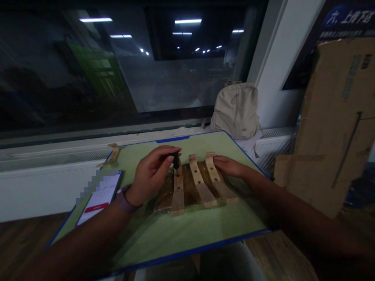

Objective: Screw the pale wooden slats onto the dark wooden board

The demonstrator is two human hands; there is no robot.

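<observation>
The left hand is curled closed, thumb and fingers pinching a black-handled screwdriver upright, its tip at the upper hole of the left wooden strip. The right hand touches the upper end of the right wooden strip; its fingers are partly hidden, so I can't tell how tightly they close. Between them lies the middle wooden strip; all three cross a shiny brown slab on the green tabletop. A phone beside the left forearm reads 21:02. Beyond the table sits a beige backpack, contents hidden. White Chinese characters head a dark poster; the cardboard's print is too blurred to read.
</observation>
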